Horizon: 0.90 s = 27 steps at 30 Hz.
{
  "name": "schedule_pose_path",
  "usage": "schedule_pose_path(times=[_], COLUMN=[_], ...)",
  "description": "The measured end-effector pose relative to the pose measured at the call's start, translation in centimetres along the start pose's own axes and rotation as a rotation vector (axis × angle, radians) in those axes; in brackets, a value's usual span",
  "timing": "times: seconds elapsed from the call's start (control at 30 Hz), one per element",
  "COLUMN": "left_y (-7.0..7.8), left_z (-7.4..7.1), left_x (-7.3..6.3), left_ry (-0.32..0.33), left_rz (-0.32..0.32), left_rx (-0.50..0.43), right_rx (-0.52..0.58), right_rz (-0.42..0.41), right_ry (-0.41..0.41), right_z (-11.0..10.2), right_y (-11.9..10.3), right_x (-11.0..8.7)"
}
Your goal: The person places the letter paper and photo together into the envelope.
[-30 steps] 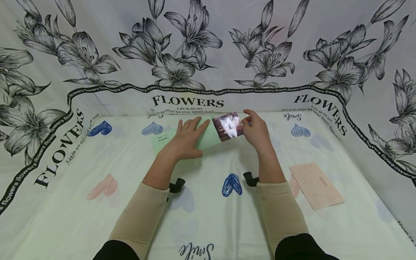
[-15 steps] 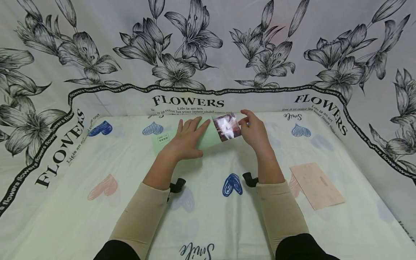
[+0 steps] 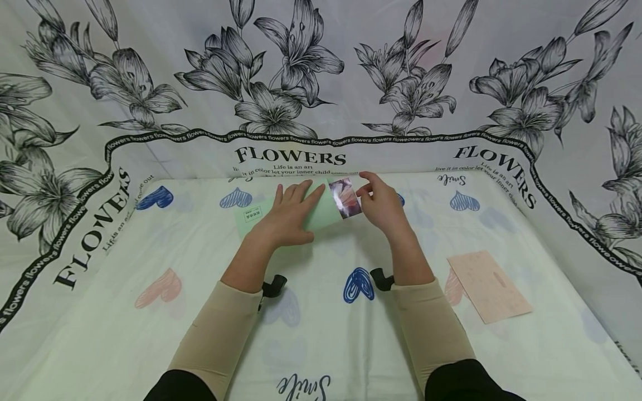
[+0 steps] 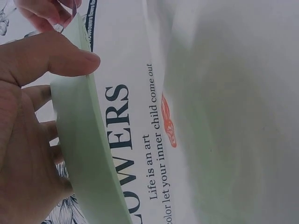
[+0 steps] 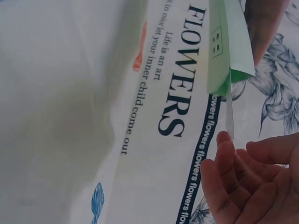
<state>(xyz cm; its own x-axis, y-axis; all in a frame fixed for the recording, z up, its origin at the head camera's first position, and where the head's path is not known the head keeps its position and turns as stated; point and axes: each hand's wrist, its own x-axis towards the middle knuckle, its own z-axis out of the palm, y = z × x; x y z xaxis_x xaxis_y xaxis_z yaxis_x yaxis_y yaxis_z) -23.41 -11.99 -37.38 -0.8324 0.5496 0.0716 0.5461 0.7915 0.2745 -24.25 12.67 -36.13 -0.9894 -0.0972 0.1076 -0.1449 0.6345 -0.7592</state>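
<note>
A pale green envelope (image 3: 323, 214) is held up above the far part of the cloth, with a printed box near its left end. My left hand (image 3: 282, 221) grips it, fingers spread over one face; in the left wrist view the thumb (image 4: 77, 63) lies on the other side. From the envelope's open right end sticks out a glossy dark photo (image 3: 346, 197), partly hidden inside. My right hand (image 3: 383, 207) touches the photo's outer edge. In the right wrist view a fingertip meets the photo (image 5: 229, 112), while the thumb (image 5: 266, 150) stays apart from it.
A pink sheet or envelope (image 3: 489, 287) lies flat on the right of the table. White cloth (image 3: 321, 334) printed with hearts covers the table. Behind it hangs a flower-printed curtain (image 3: 321, 72), close beyond the hands.
The right hand has moved left, and the photo has slid deeper into the green envelope, so less of it shows. The left hand and envelope have stayed in place.
</note>
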Motion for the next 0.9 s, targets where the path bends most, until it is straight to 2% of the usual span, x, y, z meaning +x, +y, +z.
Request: schedule_pose_path(times=[0.43, 0.9], left_y=[0.0, 0.1], left_z=[0.1, 0.1], left_x=[0.2, 0.1], left_ry=[-0.002, -0.002], left_rz=[-0.001, -0.002], left_rx=[0.013, -0.001], right_rx=[-0.046, -0.074], right_rz=[-0.015, -0.084], right_ry=[-0.043, -0.079], right_z=[0.8, 1.2], right_y=[-0.9, -1.2], right_x=[-0.3, -0.4])
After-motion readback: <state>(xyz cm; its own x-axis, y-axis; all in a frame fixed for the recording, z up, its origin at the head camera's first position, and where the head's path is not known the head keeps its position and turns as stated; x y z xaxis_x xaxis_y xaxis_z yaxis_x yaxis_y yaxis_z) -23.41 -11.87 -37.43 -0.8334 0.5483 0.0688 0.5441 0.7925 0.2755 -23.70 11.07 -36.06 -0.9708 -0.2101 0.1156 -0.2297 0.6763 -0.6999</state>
